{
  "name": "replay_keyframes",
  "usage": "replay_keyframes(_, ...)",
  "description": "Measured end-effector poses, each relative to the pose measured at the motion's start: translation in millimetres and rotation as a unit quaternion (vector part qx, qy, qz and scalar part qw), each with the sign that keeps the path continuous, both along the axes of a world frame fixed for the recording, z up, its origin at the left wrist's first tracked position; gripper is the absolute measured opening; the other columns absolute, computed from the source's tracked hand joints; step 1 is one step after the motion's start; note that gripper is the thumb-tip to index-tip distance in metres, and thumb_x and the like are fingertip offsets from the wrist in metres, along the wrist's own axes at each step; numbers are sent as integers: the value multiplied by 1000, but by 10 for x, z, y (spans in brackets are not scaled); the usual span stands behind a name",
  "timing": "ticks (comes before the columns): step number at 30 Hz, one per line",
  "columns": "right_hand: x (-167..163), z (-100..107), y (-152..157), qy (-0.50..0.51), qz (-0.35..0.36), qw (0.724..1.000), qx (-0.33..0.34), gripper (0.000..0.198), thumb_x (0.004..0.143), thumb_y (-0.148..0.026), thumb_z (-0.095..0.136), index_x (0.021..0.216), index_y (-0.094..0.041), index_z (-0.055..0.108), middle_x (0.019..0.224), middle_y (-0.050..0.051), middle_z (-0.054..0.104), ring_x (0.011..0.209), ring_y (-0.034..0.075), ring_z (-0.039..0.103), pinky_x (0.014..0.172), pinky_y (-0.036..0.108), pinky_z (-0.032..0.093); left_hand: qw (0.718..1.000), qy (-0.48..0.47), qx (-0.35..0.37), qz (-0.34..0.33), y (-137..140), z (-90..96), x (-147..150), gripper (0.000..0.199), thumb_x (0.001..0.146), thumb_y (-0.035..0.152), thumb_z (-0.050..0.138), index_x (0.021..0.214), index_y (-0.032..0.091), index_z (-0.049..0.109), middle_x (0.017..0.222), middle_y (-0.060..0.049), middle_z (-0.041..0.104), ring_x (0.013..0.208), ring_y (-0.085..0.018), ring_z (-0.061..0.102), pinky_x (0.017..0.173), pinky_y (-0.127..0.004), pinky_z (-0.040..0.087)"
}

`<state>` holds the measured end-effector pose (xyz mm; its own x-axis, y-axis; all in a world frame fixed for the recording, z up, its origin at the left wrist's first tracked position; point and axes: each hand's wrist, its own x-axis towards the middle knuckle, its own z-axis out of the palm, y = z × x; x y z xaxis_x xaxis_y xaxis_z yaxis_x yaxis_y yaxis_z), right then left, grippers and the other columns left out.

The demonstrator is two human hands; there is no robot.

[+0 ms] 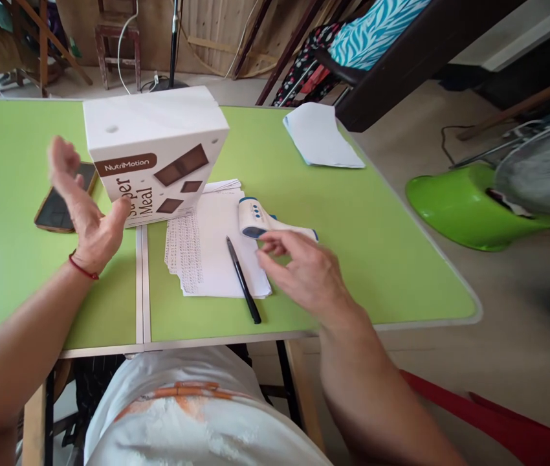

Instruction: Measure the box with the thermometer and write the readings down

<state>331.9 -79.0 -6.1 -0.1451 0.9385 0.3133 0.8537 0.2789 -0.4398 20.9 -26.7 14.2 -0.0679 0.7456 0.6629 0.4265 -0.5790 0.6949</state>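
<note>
A white NutriMotion carton (158,168) printed with brown bars stands on the green table. My left hand (88,210) is at its left side, fingers spread, thumb overlapping the front face; whether it touches the carton I cannot tell. In front of the carton lies a stack of papers (217,259) with handwriting down its left part. A black pen (242,278) rests across these sheets. My right hand (307,268) hovers beside a white and blue infrared thermometer (275,223), fingers loosely bent and thumb apart, slightly blurred. Nothing shows in its fingers.
Behind my left hand lies a phone (64,200), partly hidden. Folded white papers (323,133) lie at the table's far right. The green tabletop (391,278) has a seam near its middle. A green plastic stool (469,207) stands on the floor to the right.
</note>
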Motion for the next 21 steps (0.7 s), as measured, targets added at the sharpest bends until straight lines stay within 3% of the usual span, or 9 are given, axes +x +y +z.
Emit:
replay_keyframes(3,-191,18,-180,5,3,997,-78,21,77,-36,67,93,-24,63,69,0,66,58,18,59,56,31,44,973,29,196,120,-165,139,145,74,73,47,70,137,37,34,136,-1,35,126,-38,36,101,-63,30)
replay_keyframes(5,-269,4,-232,-7,0,995,-95,23,76,-33,66,97,-25,63,67,-1,65,57,17,57,53,29,39,956,73,273,75,-314,202,282,55,71,35,69,122,32,49,115,-4,47,110,-33,48,93,-60,41)
replay_keyframes(7,-304,-5,-247,6,-3,996,-94,25,77,-26,60,102,-26,64,67,-2,63,57,17,55,53,29,37,941,186,260,-113,-493,215,434,28,74,23,61,100,28,55,94,-2,54,81,-22,56,79,-47,52)
replay_keyframes(8,-307,-3,-249,28,-3,996,-88,27,77,-24,57,103,-26,64,69,-1,63,58,16,55,54,29,39,907,274,240,-213,-586,201,509,16,76,18,57,89,27,55,85,0,57,72,-18,57,84,-44,53)
replay_keyframes(10,-301,14,-254,106,0,992,-74,27,81,-24,52,105,-25,65,74,1,64,62,16,56,60,31,44,846,373,204,-322,-756,141,639,13,80,15,54,70,23,53,61,3,53,52,-13,49,93,-39,52)
replay_keyframes(13,-294,47,-278,265,18,961,-82,32,86,-26,49,116,-24,60,85,3,64,73,17,59,69,33,49,807,429,140,-382,-935,40,754,24,80,22,57,57,20,52,48,4,50,41,-12,44,99,-45,48)
replay_keyframes(16,-336,54,-311,372,40,922,-97,44,81,-28,62,123,-25,53,91,4,61,82,18,60,75,35,51,788,476,91,-380,-1025,2,771,27,80,30,64,58,18,55,49,2,55,41,-14,49,102,-54,44)
replay_keyframes(18,-392,34,-337,406,39,908,-100,48,73,-29,73,117,-27,53,86,1,59,81,17,58,77,35,51,781,494,79,-375,-1054,7,757,26,82,30,64,61,18,57,51,1,57,43,-15,52,106,-55,41)
replay_keyframes(21,-484,-17,-390,451,18,889,-79,26,78,-38,72,96,-26,57,72,-2,53,68,15,54,68,33,48,777,497,72,-380,-1070,15,742,23,84,26,62,63,18,57,52,2,58,44,-16,54,107,-56,40)
